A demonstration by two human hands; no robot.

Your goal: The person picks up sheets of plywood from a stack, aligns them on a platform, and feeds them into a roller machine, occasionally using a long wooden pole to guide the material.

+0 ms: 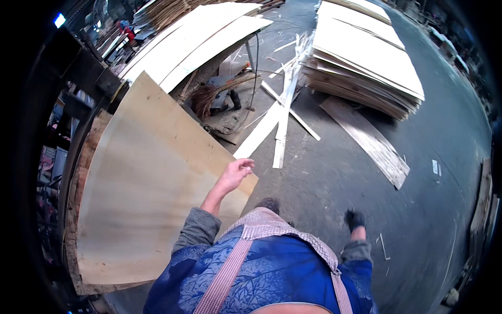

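My left hand (234, 175) is bare and hovers over the right edge of a large tan wood veneer sheet (151, 183). Its fingers are loosely bent and apart, with nothing between them. The sheet lies on a rough-edged board at my left. Down by my right side hangs my right hand (355, 219), in what looks like a dark glove, above the grey floor. Blur and the dark colour hide how its fingers are set, and no held thing shows.
A stack of pale veneer sheets (366, 57) stands ahead on the right, a loose plank (368, 141) beside it. Thin wood strips (285, 115) cross on the floor. More pale sheets (193, 39) lie on a table far left, near a straw broom (204, 99).
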